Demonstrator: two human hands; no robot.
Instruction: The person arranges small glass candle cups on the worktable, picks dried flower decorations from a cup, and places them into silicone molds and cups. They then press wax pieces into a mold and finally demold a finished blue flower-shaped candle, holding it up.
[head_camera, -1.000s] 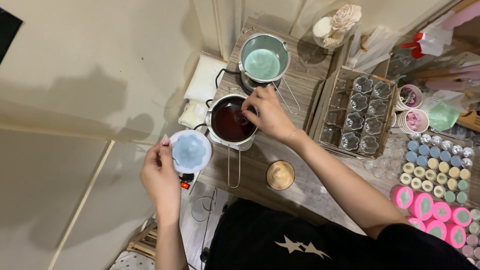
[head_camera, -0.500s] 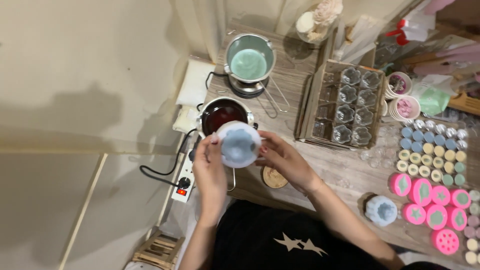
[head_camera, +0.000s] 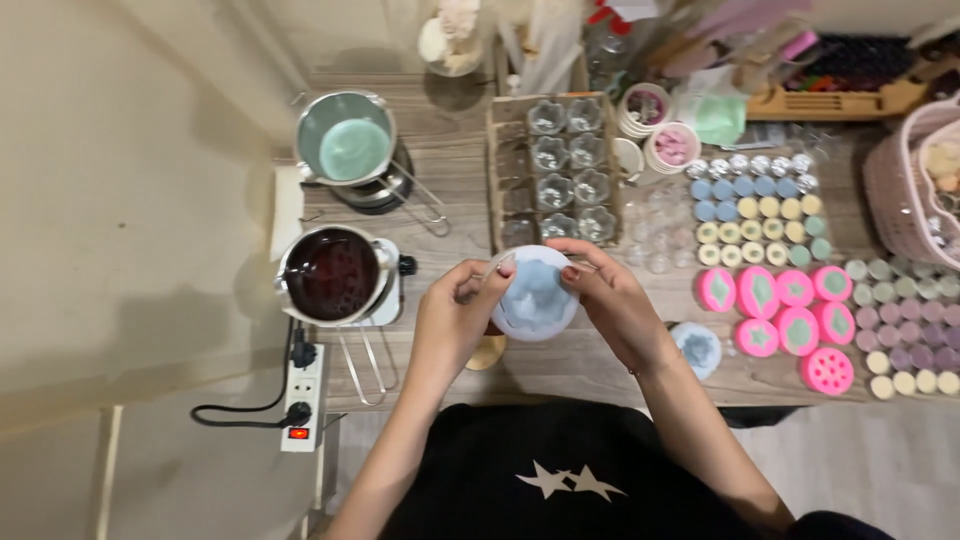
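Both hands have drawn the round blue mould (head_camera: 535, 298) nearer; left hand (head_camera: 455, 318) and right hand (head_camera: 610, 300) fingers grip its rim, apparently peeling; contents not yet out.

Soft even light, slight edge blur.

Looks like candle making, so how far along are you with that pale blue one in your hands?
Done, apparently: rows of small finished pieces and filled pink moulds sit on the table's right side, with one pale blue piece lying near them. In hand: the left hand and right hand both grip a round translucent mould holding a pale blue shape. Left: it is not yet out, and the dark pot and green pot hold liquid.
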